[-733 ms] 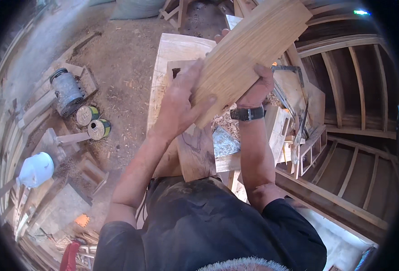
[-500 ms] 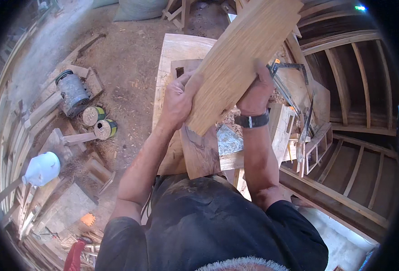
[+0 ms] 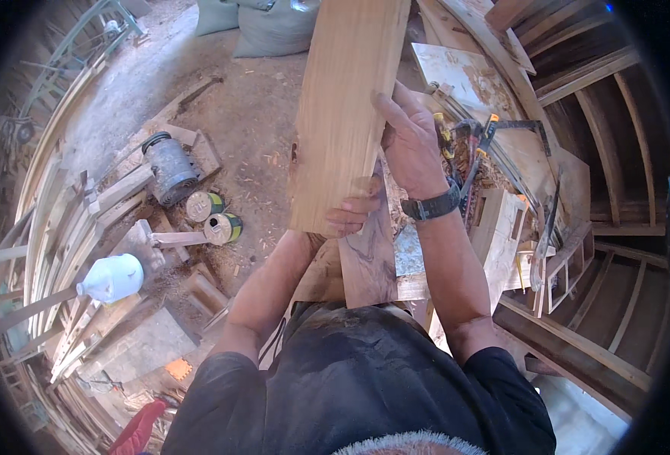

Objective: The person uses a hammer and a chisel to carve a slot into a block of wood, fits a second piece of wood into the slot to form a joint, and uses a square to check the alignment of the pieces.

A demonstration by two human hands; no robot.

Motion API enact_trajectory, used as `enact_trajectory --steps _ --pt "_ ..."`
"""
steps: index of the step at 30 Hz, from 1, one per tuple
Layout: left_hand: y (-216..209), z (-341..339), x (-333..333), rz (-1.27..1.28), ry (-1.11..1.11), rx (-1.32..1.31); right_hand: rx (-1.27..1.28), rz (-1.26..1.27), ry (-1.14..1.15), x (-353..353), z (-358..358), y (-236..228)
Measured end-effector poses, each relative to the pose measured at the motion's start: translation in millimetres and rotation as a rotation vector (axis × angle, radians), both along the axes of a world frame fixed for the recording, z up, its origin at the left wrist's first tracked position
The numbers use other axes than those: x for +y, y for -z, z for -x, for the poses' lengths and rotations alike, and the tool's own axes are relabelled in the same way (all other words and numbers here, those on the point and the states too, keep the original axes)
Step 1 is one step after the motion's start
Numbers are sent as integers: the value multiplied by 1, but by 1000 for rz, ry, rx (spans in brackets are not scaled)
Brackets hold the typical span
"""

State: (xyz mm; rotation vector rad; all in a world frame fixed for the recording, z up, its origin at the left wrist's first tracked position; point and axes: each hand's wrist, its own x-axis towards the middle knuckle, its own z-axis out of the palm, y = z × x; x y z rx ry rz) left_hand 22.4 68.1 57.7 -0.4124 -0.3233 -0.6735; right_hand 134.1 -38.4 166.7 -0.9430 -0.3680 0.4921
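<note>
A long pale wooden board (image 3: pixel 342 114) is held up in front of me, its far end running out of the top of the picture. My left hand (image 3: pixel 354 214) reaches behind its near end; its fingers curl over the board's right edge while the palm is hidden. Higher up that edge, my right hand (image 3: pixel 414 140) grips the board, thumb on the face and a dark watch on the wrist. Beneath lies a brown wooden plank (image 3: pixel 369 265) with dark grain, its upper part covered by the board.
On the right bench are a hacksaw (image 3: pixel 513 125), other hand tools and a mortised wood piece (image 3: pixel 494 220). Slatted frames stand beyond. At left on the shavings-strewn floor are a grey metal canister (image 3: pixel 172 171), two tins (image 3: pixel 222 227), a white jug (image 3: pixel 113 278) and stacked timber (image 3: pixel 43 265).
The board has turned from a rightward slant to nearly upright in view and shifted left. My left hand went from its left edge to behind it; my right hand slid along the right edge.
</note>
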Motion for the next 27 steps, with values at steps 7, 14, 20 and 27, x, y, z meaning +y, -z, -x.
enact_trajectory --steps 7,14,20,27 --pt "6 5 3 -15 -37 12 42 -1 -27 6 1 4" --pt "11 -2 0 -1 4 -53 54 -5 -16 4 -1 4" --pt "11 -5 5 -167 -93 -90 79 8 -22 2 -9 0" --pt "-39 -19 11 -1589 -809 72 174 -330 -481 -8 -57 -18"
